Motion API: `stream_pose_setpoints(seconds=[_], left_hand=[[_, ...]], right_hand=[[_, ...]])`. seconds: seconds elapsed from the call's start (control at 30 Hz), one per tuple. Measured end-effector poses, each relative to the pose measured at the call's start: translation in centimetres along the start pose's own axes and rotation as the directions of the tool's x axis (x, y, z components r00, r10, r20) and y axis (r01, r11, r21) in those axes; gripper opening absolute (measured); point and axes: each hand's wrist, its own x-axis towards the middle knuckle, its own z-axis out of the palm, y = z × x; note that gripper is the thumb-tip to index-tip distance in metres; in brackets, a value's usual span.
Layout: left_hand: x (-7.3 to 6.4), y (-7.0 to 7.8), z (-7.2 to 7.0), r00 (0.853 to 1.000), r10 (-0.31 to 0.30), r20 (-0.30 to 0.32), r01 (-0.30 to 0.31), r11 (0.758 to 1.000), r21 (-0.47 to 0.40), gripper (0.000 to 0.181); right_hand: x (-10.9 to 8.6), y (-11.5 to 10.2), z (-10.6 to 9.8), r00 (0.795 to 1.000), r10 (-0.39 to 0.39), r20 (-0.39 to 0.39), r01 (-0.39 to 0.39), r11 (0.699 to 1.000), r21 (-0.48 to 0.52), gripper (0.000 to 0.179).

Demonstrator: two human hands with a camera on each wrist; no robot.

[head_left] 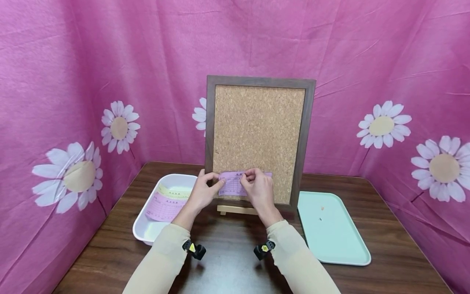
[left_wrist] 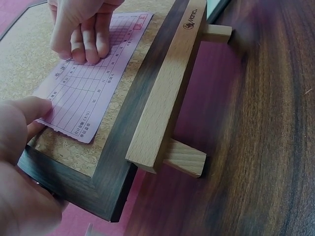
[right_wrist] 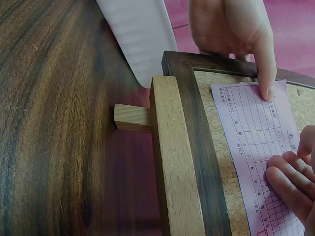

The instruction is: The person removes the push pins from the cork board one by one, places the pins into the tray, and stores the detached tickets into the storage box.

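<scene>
A pink printed receipt slip (head_left: 232, 188) lies against the lower part of a framed cork board (head_left: 258, 130). My left hand (head_left: 202, 190) pinches the slip's left edge; in the left wrist view its thumb (left_wrist: 37, 108) lies on the paper's front. My right hand (head_left: 260, 190) is over the middle of the slip, thumb and index fingertips drawn together in a pinch. Whatever small thing sits between those fingertips is hidden. Its other fingers (right_wrist: 290, 184) curl against the paper in the right wrist view.
The board leans on a wooden stand (left_wrist: 165, 93). Left of it, a white tub (head_left: 141, 230) holds pink and yellow slips (head_left: 167, 206). To the right lies a mint-green tray (head_left: 334, 241) with a tiny orange piece (head_left: 322, 208) and a tiny dark piece (head_left: 320, 219).
</scene>
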Motion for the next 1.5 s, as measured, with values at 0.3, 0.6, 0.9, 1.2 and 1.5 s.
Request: stream_pose_setpoints(seconds=[0.3, 0.6, 0.9, 1.2, 1.5], left_hand=[[0.0, -0.1, 0.0, 1.0, -0.001, 0.001, 0.001, 1.0, 0.002, 0.013], [0.0, 0.1, -0.1, 1.0, -0.007, 0.009, 0.007, 1.0, 0.001, 0.014], [0.1, 0.1, 0.0, 1.0, -0.007, 0.001, 0.007, 1.0, 0.004, 0.014], [-0.1, -0.1, -0.1, 0.999, -0.022, -0.03, 0.022, 1.0, 0.01, 0.013], [-0.2, 0.3, -0.5, 0.997, 0.003, -0.074, -0.002, 1.0, 0.012, 0.013]], right_hand=[[-0.2, 0.2, -0.1, 0.999, -0.02, -0.025, 0.021, 0.999, 0.041, 0.004], [-0.3, 0.3, -0.3, 1.0, -0.001, -0.014, 0.002, 0.998, 0.066, 0.005], [-0.3, 0.4, -0.6, 1.0, 0.001, 0.013, -0.002, 0.998, 0.07, 0.005], [-0.5, 0.9, -0.9, 1.0, -0.02, 0.013, 0.02, 0.998, 0.064, 0.005], [-0.7, 1.3, -1.3, 1.0, -0.029, -0.002, 0.029, 0.997, 0.07, 0.005]])
